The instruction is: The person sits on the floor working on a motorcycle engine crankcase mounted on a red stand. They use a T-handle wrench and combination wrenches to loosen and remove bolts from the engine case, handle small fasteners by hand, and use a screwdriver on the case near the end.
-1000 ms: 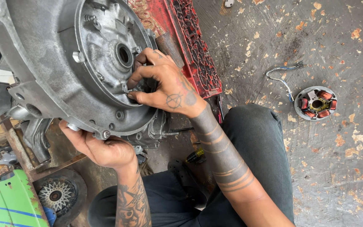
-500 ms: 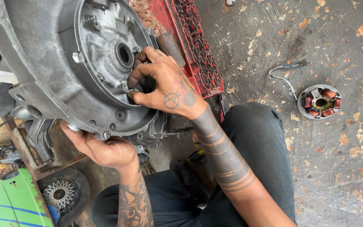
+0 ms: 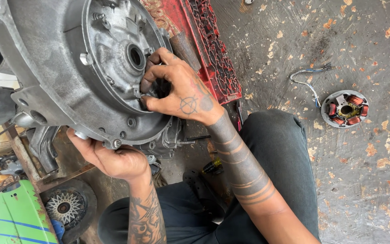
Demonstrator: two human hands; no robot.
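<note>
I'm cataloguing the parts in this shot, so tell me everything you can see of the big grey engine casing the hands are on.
The engine casing is a large grey cast-metal housing, dull and grimy, tipped so its round recessed face is towards the camera. That face has a dark central bore, raised bosses and bolt holes round the rim. The right hand has its fingertips inside the recess beside the bore; the left hand cups the lower edge from beneath.

Left hand [image 3: 116, 159] palm up, cupped; right hand [image 3: 179, 90] fingers curled, pinching

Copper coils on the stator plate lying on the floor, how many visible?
4 on the stator plate: one upper right, one right, one bottom, one left. Upper-left sector shows a grey bracket, no coil. None seem hidden.
</note>
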